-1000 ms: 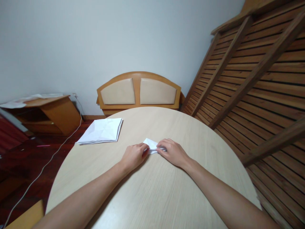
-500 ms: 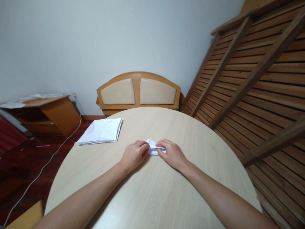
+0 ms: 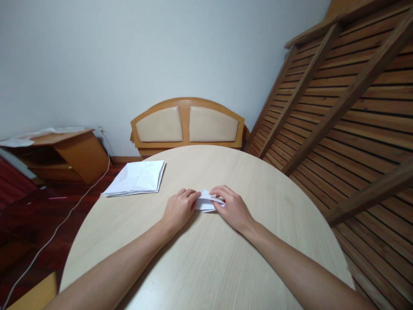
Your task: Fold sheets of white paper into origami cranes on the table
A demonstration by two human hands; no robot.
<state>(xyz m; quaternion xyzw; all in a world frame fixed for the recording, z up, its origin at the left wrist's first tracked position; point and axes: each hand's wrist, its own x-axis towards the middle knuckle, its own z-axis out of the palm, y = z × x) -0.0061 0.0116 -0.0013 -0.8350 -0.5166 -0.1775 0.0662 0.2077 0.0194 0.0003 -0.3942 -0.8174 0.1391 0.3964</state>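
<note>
A small piece of folded white paper [image 3: 205, 204] lies on the round table [image 3: 200, 258], its pointed top facing away from me. My left hand [image 3: 180, 209] grips its left end, with thumb and fingers closed at the edge. On the other side, my right hand [image 3: 232, 206] pinches the right end between thumb and fingers, where one layer stands slightly lifted. The fingers cover both ends of the paper.
A stack of creased white paper sheets [image 3: 137, 177] rests on the table's left side. Behind the table stands a headboard [image 3: 185, 122]. Wooden slats [image 3: 355, 103] lean at the right. A low cabinet [image 3: 84, 157] and a white cable [image 3: 69, 214] are at left.
My left hand has shifted slightly left along the paper, showing more of it. The paper's right end has a layer raised a little more under my right hand.
</note>
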